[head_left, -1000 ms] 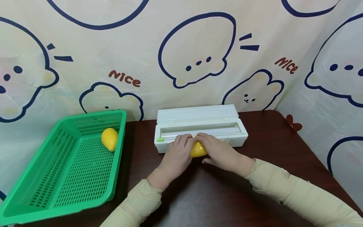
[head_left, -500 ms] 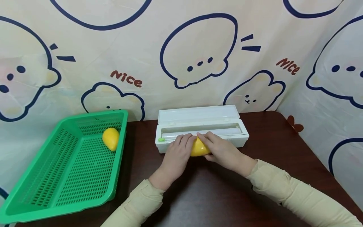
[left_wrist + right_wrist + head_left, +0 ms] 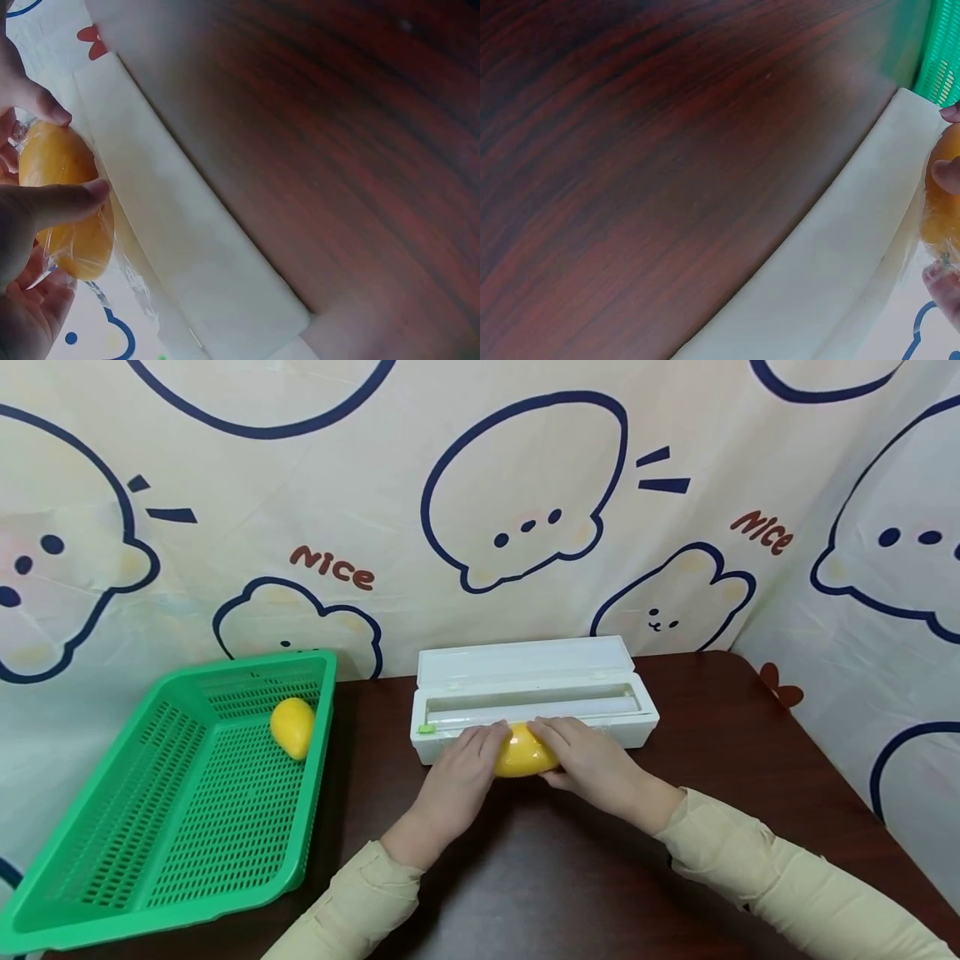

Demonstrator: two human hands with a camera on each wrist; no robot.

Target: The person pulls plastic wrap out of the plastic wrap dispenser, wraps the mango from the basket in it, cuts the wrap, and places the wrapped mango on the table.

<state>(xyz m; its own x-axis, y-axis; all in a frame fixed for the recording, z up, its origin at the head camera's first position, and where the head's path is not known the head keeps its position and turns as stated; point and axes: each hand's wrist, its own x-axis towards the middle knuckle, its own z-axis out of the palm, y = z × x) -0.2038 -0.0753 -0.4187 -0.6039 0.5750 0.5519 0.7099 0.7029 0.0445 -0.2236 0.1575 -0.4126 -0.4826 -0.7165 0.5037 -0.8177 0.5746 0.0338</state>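
Note:
A yellow mango (image 3: 525, 753) is held between both hands, just in front of a white cling film box (image 3: 536, 662). Clear film clings to the mango (image 3: 71, 154) in the left wrist view, wrinkled at its ends. My left hand (image 3: 456, 783) grips its left side, thumb across the near face. From the right, my right hand (image 3: 603, 770) grips the other end with fingers over the top. The box's lid stands open, and a film roll (image 3: 577, 707) lies inside. A green slider (image 3: 426, 728) sits at the front left edge. The right wrist view catches only fingertips.
A green plastic basket (image 3: 303, 827) stands on the left of the dark wooden table (image 3: 540, 877). Another yellow mango (image 3: 292, 727) lies inside, by its right wall. A patterned curtain (image 3: 480, 610) hangs behind the table.
My left fingers have shifted slightly left and down, so more of the mango's top shows between the hands. My right fingers have resettled over its right end. Box and basket stay put.

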